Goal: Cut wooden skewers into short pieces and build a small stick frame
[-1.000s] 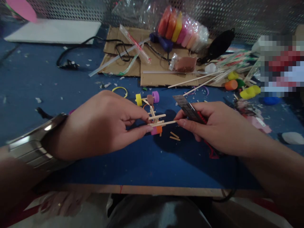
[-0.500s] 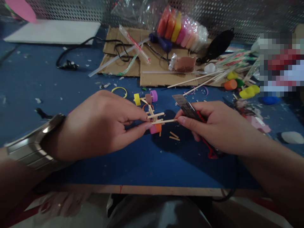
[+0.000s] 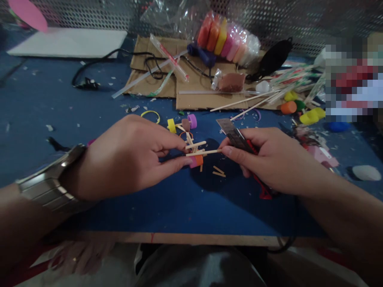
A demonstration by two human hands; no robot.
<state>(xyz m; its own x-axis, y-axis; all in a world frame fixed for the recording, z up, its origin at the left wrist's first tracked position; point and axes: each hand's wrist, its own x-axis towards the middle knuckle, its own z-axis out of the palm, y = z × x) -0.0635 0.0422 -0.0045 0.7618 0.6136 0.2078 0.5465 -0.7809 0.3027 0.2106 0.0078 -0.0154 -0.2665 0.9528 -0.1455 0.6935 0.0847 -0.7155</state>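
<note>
My left hand (image 3: 134,159), with a metal watch on its wrist, is closed with a short wooden stick (image 3: 197,145) at its fingertips. In my right hand (image 3: 260,157) is a utility knife (image 3: 236,137) with its wide blade out, pointing up and left. The thumb and finger of that hand also pinch a longer wooden stick (image 3: 206,152), whose other end reaches my left thumb. Just behind and below the sticks lies a small stick frame with a yellow ring (image 3: 171,126), a purple ring (image 3: 192,121), brown clay (image 3: 186,125) and an orange ring (image 3: 199,160).
Cut stick pieces (image 3: 219,173) lie on the blue table (image 3: 179,207). Behind are cardboard (image 3: 194,101), a bag of coloured clay (image 3: 221,38), a wrapped brown clay block (image 3: 231,82) and thin sticks (image 3: 236,103). A white board (image 3: 74,42) lies back left.
My left thumb and finger have parted slightly, and the longer stick's left end now shows beside the thumb. The right hand keeps the knife and stick. The view has shifted slightly.
</note>
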